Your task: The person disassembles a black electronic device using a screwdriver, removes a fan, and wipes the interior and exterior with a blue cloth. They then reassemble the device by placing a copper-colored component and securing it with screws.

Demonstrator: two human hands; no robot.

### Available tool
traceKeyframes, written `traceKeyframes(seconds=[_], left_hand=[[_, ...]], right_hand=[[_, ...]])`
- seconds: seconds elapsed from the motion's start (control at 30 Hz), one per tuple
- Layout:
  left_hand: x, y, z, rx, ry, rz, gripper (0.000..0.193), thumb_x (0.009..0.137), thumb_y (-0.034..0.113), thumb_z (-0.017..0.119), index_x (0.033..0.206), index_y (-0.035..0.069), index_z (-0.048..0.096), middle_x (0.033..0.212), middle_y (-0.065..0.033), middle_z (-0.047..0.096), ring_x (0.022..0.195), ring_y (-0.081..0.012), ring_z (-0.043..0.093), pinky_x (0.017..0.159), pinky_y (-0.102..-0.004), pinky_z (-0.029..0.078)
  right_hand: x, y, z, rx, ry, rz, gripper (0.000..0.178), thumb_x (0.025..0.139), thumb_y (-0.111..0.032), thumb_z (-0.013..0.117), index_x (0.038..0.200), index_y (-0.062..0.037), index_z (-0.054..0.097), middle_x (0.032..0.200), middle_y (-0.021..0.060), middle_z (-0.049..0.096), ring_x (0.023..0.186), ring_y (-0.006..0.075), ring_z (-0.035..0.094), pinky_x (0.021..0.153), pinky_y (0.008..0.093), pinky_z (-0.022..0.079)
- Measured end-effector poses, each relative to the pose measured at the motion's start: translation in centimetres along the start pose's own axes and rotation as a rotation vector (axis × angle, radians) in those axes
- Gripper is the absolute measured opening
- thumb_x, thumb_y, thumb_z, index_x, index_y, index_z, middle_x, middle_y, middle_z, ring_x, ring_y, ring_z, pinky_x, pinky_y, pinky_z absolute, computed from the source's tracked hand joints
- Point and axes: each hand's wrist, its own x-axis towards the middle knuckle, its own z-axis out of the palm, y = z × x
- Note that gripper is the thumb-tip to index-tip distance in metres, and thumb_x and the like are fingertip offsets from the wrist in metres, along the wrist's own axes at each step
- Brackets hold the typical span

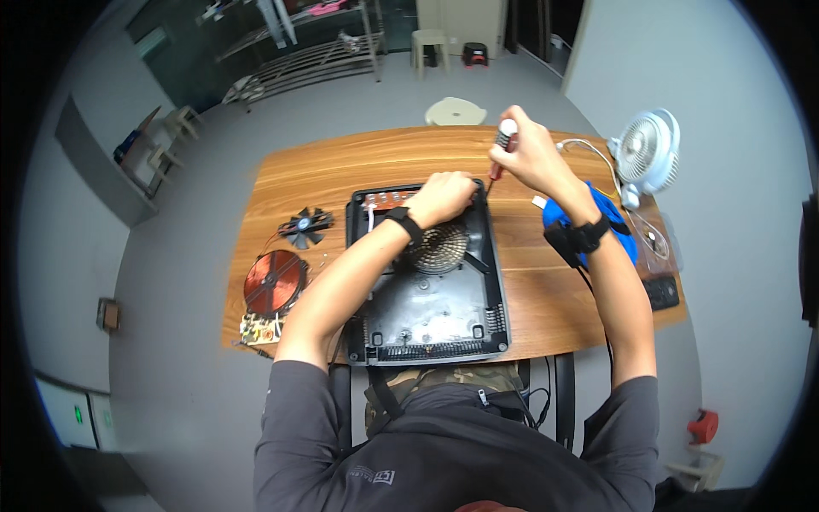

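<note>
A shallow black plastic housing [401,311], which looks like an induction cooker shell, lies open side up before me. My right hand [536,154] grips a screwdriver [503,149] with a red handle and white end, tilted so its shaft reaches down to the housing's far right corner. Beside that tip, my left hand [444,198] rests on the far edge, its fingers bent together; whatever they pinch is hidden. An orange-brown circuit board [384,200] sits inside along the far edge, partly behind my left hand. A round vent grille [442,249] shows below my left wrist.
Left of the housing lie a black fan [304,227], a copper coil [275,282] and a circuit board [261,328]. On the wooden table's [542,311] right are a blue cloth item [616,224], a small desk fan [644,154], cables and a black device [661,293].
</note>
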Motion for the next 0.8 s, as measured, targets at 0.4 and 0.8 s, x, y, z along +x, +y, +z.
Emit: traceKeyframes(seconds=[0.4,0.8], left_hand=[[-4.9,-4.2,-6.8,-0.021,-0.123,-0.157,0.013,0.085,0.017,0.066,0.087,0.006,0.075,0.085,-0.0163,0.073,0.081,-0.0348,0.072,0.075,-0.0452,0.058],[-20.9,-12.1,-7.0,0.097,-0.367,-0.466,0.010,0.082,0.016,0.071,0.083,0.005,0.074,0.084,-0.0191,0.073,0.083,-0.0388,0.070,0.075,-0.0458,0.057]], right_hand=[[0.2,-0.8,-0.1,-0.219,0.040,-0.007,0.037,0.082,-0.012,0.073,0.109,0.0014,0.052,0.082,0.0183,0.066,0.076,0.0265,0.071,0.070,0.0380,0.056],[1.8,-2.1,2.9,-0.184,0.004,-0.131,0.034,0.083,-0.015,0.071,0.103,0.0026,0.051,0.078,0.0180,0.065,0.071,0.0295,0.067,0.066,0.0399,0.054]])
